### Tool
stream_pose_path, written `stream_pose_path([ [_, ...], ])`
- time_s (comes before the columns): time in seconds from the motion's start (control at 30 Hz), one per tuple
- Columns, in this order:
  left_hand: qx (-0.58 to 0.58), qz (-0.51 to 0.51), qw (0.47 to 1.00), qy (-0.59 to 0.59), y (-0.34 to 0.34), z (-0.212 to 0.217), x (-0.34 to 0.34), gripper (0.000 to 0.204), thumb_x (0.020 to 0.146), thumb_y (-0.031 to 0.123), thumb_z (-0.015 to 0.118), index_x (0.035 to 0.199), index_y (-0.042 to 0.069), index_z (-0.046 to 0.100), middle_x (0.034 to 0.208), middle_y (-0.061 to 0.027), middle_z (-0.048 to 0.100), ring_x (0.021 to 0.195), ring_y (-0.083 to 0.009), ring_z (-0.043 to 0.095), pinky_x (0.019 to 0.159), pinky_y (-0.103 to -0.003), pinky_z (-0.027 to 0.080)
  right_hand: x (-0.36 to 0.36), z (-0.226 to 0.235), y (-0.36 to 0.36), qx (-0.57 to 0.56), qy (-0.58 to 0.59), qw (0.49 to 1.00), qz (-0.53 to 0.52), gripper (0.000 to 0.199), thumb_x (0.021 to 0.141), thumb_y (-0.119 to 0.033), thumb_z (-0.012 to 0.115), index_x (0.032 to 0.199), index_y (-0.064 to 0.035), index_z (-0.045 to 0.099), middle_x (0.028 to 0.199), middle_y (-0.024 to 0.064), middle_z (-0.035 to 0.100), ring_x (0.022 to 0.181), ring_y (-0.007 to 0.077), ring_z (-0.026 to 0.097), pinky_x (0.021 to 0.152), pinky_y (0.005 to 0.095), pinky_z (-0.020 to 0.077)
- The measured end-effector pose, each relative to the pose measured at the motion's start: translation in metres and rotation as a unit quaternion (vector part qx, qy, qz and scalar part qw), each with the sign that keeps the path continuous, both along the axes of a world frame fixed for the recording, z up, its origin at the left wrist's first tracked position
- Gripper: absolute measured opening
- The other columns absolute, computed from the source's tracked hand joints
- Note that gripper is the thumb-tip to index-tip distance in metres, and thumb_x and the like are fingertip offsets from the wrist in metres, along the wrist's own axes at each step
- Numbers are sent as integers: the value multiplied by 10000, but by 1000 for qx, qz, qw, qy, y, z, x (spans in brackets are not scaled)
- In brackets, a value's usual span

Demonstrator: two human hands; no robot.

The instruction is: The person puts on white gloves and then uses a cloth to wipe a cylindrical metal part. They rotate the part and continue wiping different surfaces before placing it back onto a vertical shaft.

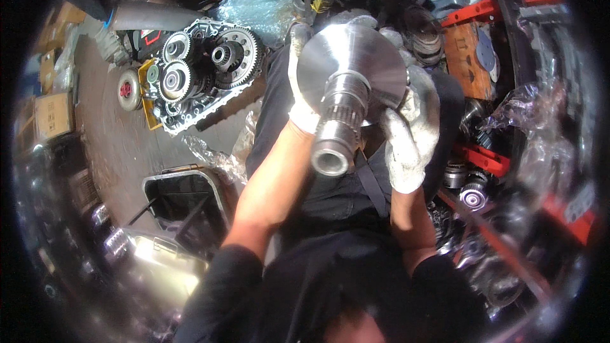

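Polished steel pulley shaft point(346, 89), cone-disc with splined stem, gripped by gloved left hand point(300, 89) and right hand point(410, 133); open gearbox point(197, 73) lies left.

Far to the left of your left hand point(300, 98), tan cardboard boxes point(52, 114) stand stacked along the floor's edge. Just above that hand lies crumpled clear bubble wrap point(254, 9). Well right of your right hand point(410, 130), clear plastic bags point(540, 121) bunch over the parts.
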State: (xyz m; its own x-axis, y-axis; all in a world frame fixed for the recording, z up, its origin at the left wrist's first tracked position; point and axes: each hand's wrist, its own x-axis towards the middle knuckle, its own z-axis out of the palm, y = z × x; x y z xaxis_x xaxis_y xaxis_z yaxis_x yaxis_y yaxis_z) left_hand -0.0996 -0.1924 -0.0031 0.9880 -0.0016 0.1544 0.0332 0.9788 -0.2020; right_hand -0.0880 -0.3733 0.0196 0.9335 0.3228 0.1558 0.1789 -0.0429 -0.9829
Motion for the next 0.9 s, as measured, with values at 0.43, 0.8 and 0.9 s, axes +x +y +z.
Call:
stream_pose_path([
  [0.43, -92, -32, 995, -3, -1, -17, 6, 1040, 1003, 816, 383, 1587, -45, 388, 1516, -296, 530, 1349, -449, 585, 1177, -597, 464, 6, 1, -1, -66, -149, 985, 56, 723, 934, -1, 722, 1588, 36, 418, 1579, 177, 516, 1455, 293, 513, 1223, 439, 416],
  [0.8, -54, 10, 998, -27, -16, -5, 25, 772, 946, 676, 588, 1405, 57, 549, 1410, -235, 582, 1325, -407, 590, 1154, -586, 469, 11, -21, -1, -228, -244, 942, 24, 1205, 680, -324, 1022, 1641, -43, 351, 1652, 262, 362, 1510, 443, 425, 1215, 547, 432],
  [0.9, -72, -25, 997, 25, -17, -6, 17, 741, 942, 608, 649, 1418, 50, 543, 1416, -230, 583, 1331, -389, 597, 1152, -577, 482, 28, -31, -5, -245, -328, 912, -16, 1181, 634, -351, 1040, 1596, -45, 428, 1627, 269, 403, 1482, 460, 462, 1199, 550, 449],
])
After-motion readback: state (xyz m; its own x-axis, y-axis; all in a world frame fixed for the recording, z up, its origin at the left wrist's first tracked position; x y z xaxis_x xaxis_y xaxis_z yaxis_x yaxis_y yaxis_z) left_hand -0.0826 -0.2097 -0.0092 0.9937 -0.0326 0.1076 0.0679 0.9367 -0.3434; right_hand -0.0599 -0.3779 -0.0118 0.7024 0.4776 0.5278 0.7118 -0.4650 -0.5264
